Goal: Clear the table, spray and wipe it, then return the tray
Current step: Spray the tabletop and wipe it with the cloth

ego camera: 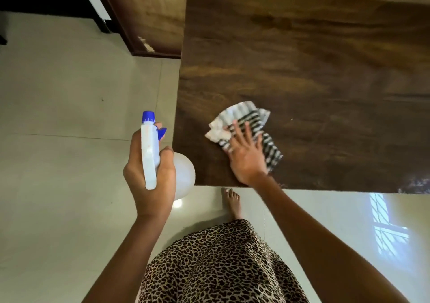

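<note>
Two steps look under way: the table is being wiped with a cloth pressed flat under the right hand, a spray bottle is gripped by the left hand, and no tray is seen.

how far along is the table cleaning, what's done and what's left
Clearing looks done: only the cloth is seen on the table. In hand: the right hand presses the striped cloth flat near the front corner, wiping, while the left hand grips the spray bottle beside the table's edge. Left: the rest of the wiping, then returning the tray, which isn't in view.
</note>
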Demonstrator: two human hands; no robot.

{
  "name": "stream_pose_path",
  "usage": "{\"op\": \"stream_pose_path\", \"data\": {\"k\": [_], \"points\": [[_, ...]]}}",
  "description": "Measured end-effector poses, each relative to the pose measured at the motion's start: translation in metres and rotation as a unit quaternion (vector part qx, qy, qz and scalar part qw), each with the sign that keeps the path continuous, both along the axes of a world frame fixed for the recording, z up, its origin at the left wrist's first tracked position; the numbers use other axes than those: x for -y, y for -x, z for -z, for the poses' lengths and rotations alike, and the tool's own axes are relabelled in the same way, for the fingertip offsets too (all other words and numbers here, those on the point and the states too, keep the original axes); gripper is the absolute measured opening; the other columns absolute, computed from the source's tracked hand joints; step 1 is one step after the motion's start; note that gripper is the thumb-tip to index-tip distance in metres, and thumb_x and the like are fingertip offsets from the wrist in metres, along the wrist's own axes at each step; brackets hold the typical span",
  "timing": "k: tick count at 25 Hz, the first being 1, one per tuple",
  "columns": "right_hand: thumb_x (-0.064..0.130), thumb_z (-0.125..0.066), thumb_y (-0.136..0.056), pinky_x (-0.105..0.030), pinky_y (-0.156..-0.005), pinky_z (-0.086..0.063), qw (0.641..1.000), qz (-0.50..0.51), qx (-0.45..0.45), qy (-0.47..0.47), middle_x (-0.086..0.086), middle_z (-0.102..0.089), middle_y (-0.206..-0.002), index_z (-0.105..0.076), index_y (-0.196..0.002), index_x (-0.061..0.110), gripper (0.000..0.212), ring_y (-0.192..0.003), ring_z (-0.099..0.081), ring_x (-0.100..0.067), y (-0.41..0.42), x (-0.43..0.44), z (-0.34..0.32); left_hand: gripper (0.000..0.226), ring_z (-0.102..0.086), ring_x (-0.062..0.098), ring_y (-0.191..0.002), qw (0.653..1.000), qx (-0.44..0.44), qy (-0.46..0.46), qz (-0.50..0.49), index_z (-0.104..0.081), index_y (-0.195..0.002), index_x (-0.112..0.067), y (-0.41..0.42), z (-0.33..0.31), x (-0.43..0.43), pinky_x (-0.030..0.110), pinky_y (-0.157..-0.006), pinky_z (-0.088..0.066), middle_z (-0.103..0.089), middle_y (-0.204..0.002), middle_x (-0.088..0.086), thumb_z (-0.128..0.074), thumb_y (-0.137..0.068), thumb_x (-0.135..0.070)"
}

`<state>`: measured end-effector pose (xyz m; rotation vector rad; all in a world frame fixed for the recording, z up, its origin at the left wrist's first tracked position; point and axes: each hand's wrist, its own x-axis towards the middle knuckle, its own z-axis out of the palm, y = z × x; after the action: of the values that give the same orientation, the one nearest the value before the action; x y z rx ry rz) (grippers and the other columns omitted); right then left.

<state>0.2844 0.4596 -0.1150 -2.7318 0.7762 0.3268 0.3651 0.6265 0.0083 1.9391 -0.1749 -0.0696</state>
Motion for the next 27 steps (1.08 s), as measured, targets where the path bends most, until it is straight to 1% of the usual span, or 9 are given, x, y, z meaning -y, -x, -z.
{"op": "stream_pose_path", "data": {"k": [3,5,8,13,15,18,20,23,27], "points": [[0.029,-0.026,-0.094,-0.048,-0.111,0.01,0.993,-0.118,0.027,0.002,0.004,0.004,-0.156,-0.003,-0.148,0.03,0.059,-0.143,0.009,-0.025,0.028,-0.012,0.003,0.036,-0.055,0.01,-0.075,1.0,0.013,-0.016,0.006,-0.057,-0.111,-0.004,-0.011,0.002,0.02,0.028,-0.071,-0.048,-0.059,-0.087,0.002,-0.05,-0.077,-0.013],[0.03,-0.022,-0.088,-0.049,-0.112,0.003,0.993,-0.111,0.043,0.007,0.005,-0.007,-0.156,-0.006,-0.148,0.03,0.062,-0.143,-0.001,-0.024,0.057,0.01,0.007,0.033,-0.053,0.0,-0.071,1.0,0.01,-0.015,0.017,-0.058,-0.108,-0.006,-0.019,0.004,0.037,0.017,-0.068,-0.044,-0.058,-0.082,-0.01,-0.05,-0.076,-0.009],[0.021,-0.033,-0.086,-0.056,-0.113,-0.012,0.998,0.023,0.057,-0.009,0.005,-0.013,-0.154,-0.018,-0.148,0.026,0.064,-0.143,-0.006,-0.024,0.08,0.073,0.009,0.038,-0.052,-0.012,-0.074,0.998,0.011,-0.016,0.054,-0.057,-0.106,-0.017,-0.03,0.003,0.063,0.002,-0.068,-0.039,-0.058,-0.083,-0.031,-0.048,-0.074,-0.001],[0.01,-0.038,-0.094,-0.051,-0.115,0.0,0.964,0.261,0.042,-0.027,0.001,-0.002,-0.158,-0.021,-0.148,0.013,0.056,-0.145,0.008,-0.022,0.014,0.147,0.004,0.04,-0.054,-0.01,-0.069,0.995,-0.005,-0.036,0.095,-0.062,-0.104,-0.009,-0.04,-0.003,0.098,0.0,-0.064,-0.038,-0.057,-0.081,-0.028,-0.046,-0.069,0.001],[0.006,-0.037,-0.093,-0.05,-0.115,-0.001,0.975,0.213,0.051,-0.027,-0.003,-0.001,-0.158,-0.024,-0.146,0.009,0.055,-0.145,0.008,-0.023,-0.015,0.148,0.001,0.038,-0.053,-0.005,-0.062,0.993,-0.015,-0.049,0.104,-0.062,-0.098,-0.016,-0.043,-0.007,0.113,0.001,-0.058,-0.036,-0.059,-0.072,-0.028,-0.046,-0.068,0.0],[-0.001,-0.038,-0.089,-0.05,-0.117,-0.005,0.995,0.018,0.074,-0.064,-0.003,-0.005,-0.158,-0.02,-0.148,0.012,0.063,-0.143,0.01,-0.018,-0.02,0.128,-0.006,0.032,-0.052,0.002,-0.054,0.988,-0.054,-0.071,0.126,-0.064,-0.089,-0.022,-0.048,-0.013,0.133,0.005,-0.05,-0.035,-0.06,-0.062,-0.019,-0.047,-0.068,-0.005],[-0.004,-0.04,-0.086,-0.044,-0.117,-0.004,0.992,-0.026,0.108,-0.063,-0.003,-0.011,-0.157,-0.021,-0.148,0.015,0.068,-0.144,0.004,-0.017,-0.003,0.121,-0.011,0.025,-0.053,0.005,-0.053,0.98,-0.078,-0.098,0.157,-0.063,-0.082,-0.024,-0.051,-0.014,0.146,0.007,-0.047,-0.035,-0.057,-0.057,-0.012,-0.047,-0.067,-0.01],[-0.012,-0.043,-0.074,-0.045,-0.112,-0.009,0.981,0.095,0.156,-0.066,-0.004,-0.02,-0.153,-0.032,-0.145,0.011,0.075,-0.143,-0.005,-0.013,0.033,0.132,-0.016,0.019,-0.054,0.013,-0.056,0.966,-0.098,-0.135,0.198,-0.063,-0.079,-0.012,-0.049,-0.016,0.17,0.011,-0.046,-0.037,-0.06,-0.062,0.0,-0.048,-0.067,-0.013],[-0.014,-0.037,-0.07,-0.046,-0.114,-0.008,0.969,0.185,0.155,-0.042,-0.007,-0.021,-0.154,-0.031,-0.145,0.009,0.078,-0.143,-0.003,-0.011,0.064,0.16,-0.031,0.014,-0.054,0.026,-0.056,0.957,-0.116,-0.169,0.206,-0.056,-0.075,-0.005,-0.039,-0.013,0.196,0.033,-0.049,-0.042,-0.058,-0.064,0.011,-0.048,-0.067,-0.013]]}}
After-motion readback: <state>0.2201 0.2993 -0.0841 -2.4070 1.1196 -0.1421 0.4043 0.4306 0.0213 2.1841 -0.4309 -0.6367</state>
